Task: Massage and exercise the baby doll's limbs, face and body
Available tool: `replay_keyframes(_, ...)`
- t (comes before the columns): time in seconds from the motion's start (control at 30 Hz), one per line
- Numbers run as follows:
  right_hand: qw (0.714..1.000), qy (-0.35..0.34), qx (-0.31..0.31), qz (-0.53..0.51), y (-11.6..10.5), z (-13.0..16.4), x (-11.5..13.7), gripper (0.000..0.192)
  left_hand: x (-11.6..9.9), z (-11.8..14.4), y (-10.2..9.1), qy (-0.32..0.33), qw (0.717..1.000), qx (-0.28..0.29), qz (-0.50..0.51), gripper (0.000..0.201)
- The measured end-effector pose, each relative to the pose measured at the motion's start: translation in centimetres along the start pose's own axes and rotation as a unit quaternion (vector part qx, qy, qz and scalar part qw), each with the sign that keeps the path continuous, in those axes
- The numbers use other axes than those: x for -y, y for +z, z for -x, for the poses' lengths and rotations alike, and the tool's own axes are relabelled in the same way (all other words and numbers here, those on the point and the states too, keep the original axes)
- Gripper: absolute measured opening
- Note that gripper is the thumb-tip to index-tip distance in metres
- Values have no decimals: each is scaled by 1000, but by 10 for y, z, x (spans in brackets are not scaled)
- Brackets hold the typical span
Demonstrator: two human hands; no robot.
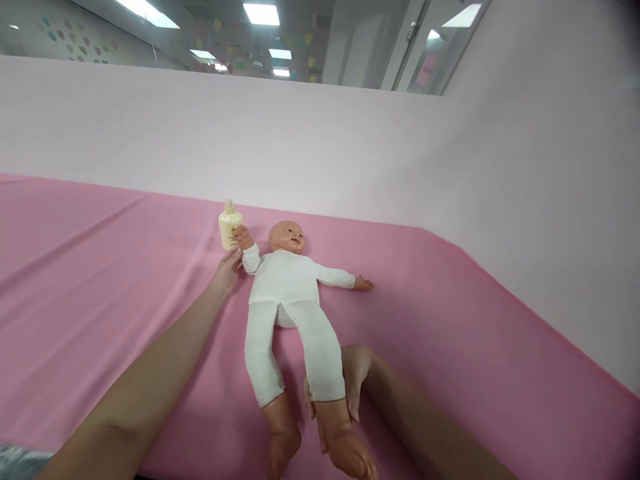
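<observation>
A baby doll [284, 280] in a white top and white trousers lies on its back on the pink cover, head toward the wall. My left hand [230, 268] is at the doll's bent arm on the left, its fingers partly behind the white sleeve and closed on it. Low on the right-hand leg, near the trouser cuff, my right hand [356, 375] wraps around from beneath, with fingertips showing on both sides. Just beyond my left hand, a baby bottle [229, 225] with pale yellow contents stands upright by the doll's raised fist.
A pink cover [430, 320] with creases on the left spreads under everything. Behind it and along the right rises a white wall [200, 133]. Above the wall, a glass window [300, 47] shows ceiling lights. Something silvery [20, 461] shows at the bottom left corner.
</observation>
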State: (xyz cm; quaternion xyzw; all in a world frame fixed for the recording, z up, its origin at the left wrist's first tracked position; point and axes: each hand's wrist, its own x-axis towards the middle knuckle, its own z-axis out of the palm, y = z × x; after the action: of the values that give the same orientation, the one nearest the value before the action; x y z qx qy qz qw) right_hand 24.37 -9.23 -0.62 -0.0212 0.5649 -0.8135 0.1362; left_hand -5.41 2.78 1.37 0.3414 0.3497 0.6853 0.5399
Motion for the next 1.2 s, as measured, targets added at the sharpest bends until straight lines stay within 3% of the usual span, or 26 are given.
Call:
replay_keyframes(0.1,993,-49,-87,-55,9,6,-2,77,2,5,2,-6,999,43,-27,47)
replay_keyframes(0.27,952,-159,-225,-136,14,10,-1,63,3,9,2,-12,980,130,-148,41)
replay_keyframes(0.47,886,-228,-373,-154,12,4,7,50,-3,13,6,-7,968,166,-187,43)
replay_keyframes(0.7,842,-253,-461,-122,16,-2,19,43,-6,16,10,6,957,179,-227,46)
replay_keyframes(0.83,858,-232,-440,-127,17,-1,18,48,-4,16,9,5,969,135,-206,47)
replay_keyframes(0.93,898,-195,-372,-132,18,3,14,58,-1,15,7,7,981,92,-173,47)
replay_keyframes(1.07,962,-91,-239,-99,21,8,11,76,3,8,3,25,992,34,-120,49)
replay_keyframes(1.2,976,-54,-199,-64,21,7,12,87,4,0,-5,72,988,-66,-116,49)
